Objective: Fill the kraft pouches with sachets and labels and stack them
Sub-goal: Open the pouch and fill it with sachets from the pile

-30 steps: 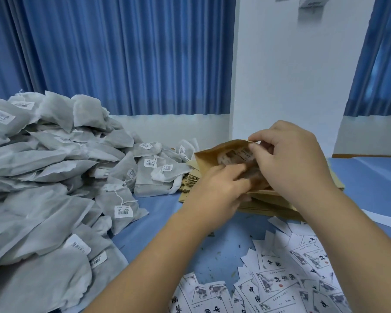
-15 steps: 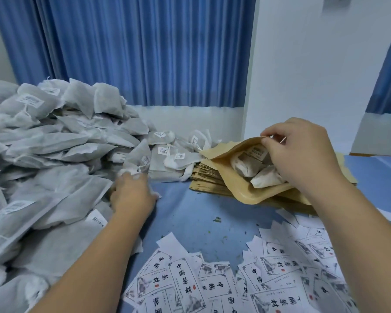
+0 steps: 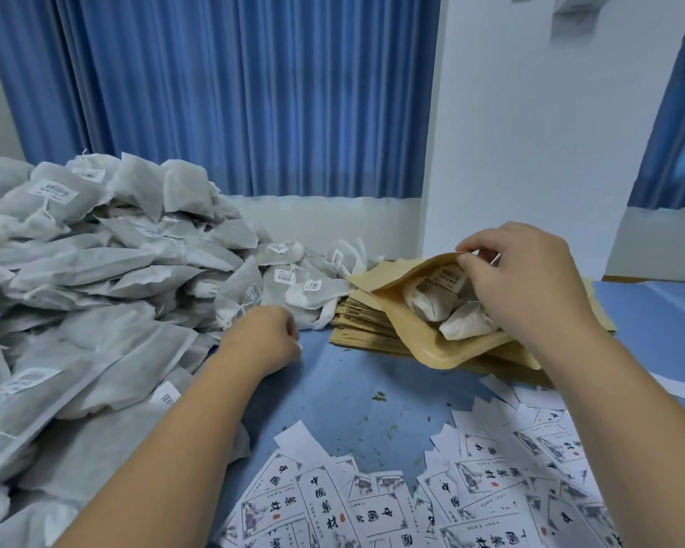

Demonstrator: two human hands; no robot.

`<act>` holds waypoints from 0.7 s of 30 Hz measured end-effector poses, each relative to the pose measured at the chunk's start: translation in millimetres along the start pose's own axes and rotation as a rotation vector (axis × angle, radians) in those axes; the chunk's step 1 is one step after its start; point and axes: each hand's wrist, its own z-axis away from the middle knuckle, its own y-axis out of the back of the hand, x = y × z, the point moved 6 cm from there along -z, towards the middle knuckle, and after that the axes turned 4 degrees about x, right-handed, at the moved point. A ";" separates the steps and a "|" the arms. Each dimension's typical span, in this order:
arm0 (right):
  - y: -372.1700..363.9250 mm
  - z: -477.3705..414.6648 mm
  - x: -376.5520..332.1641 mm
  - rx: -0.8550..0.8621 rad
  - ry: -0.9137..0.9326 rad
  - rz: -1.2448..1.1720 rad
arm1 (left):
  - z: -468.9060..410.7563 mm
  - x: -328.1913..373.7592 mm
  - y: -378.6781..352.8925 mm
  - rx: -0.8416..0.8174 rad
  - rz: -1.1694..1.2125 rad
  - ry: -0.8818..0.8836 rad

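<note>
Pouch [image 3: 432, 348] tan, mouth gaping, white sachets [image 3: 428, 306] inside; right grip [image 3: 530, 282] pinches rim; left grip [image 3: 262, 338] state unclear.

Open tan kraft paper pouch [image 3: 424, 342] with white fabric sachets [image 3: 467, 324] inside, top lip pinched by the right grip [image 3: 530, 286], left grip [image 3: 262, 342] at a heap of grey-white sachets [image 3: 95, 290], printed white paper labels [image 3: 372, 508] strewn on blue tabletop [image 3: 352, 393]

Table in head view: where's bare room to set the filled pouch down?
One bare blue patch mid-table, bordered by the sachet heap on the left, the flat pouch stack behind and the scattered labels in front. Another strip at far right, beyond the stack. Left side and near edge are crowded.
</note>
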 end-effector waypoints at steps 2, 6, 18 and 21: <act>1.2 -0.3 0.6 0.009 -0.006 -0.001 | 3.6 17.0 22.3 0.014 0.113 -0.041; 1.6 -0.6 0.7 0.007 -0.015 0.005 | 30.2 65.5 67.3 -0.044 0.510 -0.252; 5.7 0.9 -3.8 -0.003 -0.054 -0.058 | 72.7 132.2 85.8 0.201 0.626 -0.547; 5.0 2.5 -9.5 0.000 -0.040 -0.064 | 75.6 140.9 71.8 0.374 0.521 -0.540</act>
